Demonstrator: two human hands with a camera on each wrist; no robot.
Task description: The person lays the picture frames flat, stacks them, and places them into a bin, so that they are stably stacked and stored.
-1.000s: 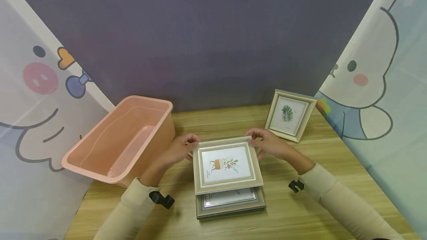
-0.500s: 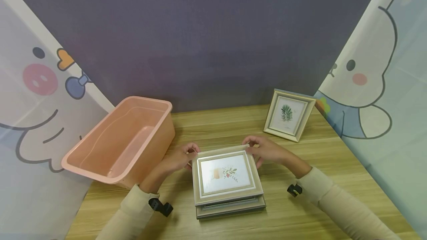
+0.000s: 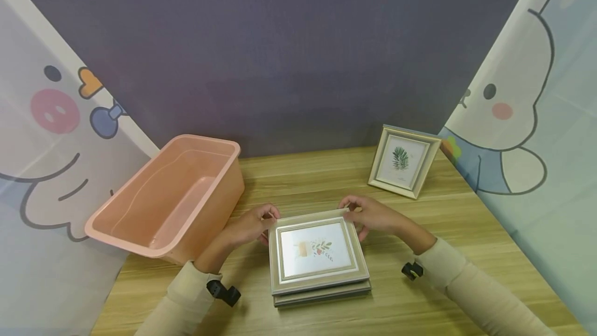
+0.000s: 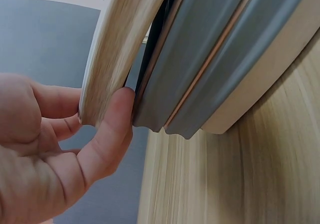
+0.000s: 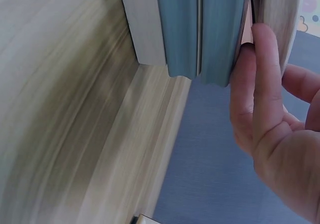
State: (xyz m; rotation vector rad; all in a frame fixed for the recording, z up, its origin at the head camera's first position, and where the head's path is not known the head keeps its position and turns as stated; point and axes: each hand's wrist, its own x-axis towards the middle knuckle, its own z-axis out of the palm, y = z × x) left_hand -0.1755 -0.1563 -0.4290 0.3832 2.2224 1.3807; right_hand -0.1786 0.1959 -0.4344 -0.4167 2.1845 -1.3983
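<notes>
A beige picture frame [image 3: 318,251] with a flower print lies over a stack of picture frames in the head view. My left hand [image 3: 252,225] pinches its far left corner, and my right hand [image 3: 373,218] pinches the far right corner. In the left wrist view, the left hand's fingers [image 4: 116,115] sit between the light wooden edge and the grey-edged frames [image 4: 200,58] beneath. A narrow gap shows there. Likewise, the right wrist view has fingertips [image 5: 264,36] tucked under the top frame [image 5: 282,13], beside the blue-grey frames [image 5: 180,33]. The lower frames' pictures are hidden.
A pink plastic tub [image 3: 205,206] stands on the left of the wooden table [image 3: 298,183]. At the back right, a picture frame with a green leaf print [image 3: 404,162] leans upright. A dark panel [image 3: 298,66] rises behind the table.
The top picture frame has come down and toward the person, covering nearly all of the stack beneath. Both hands have lowered with it, still gripping its far corners.
</notes>
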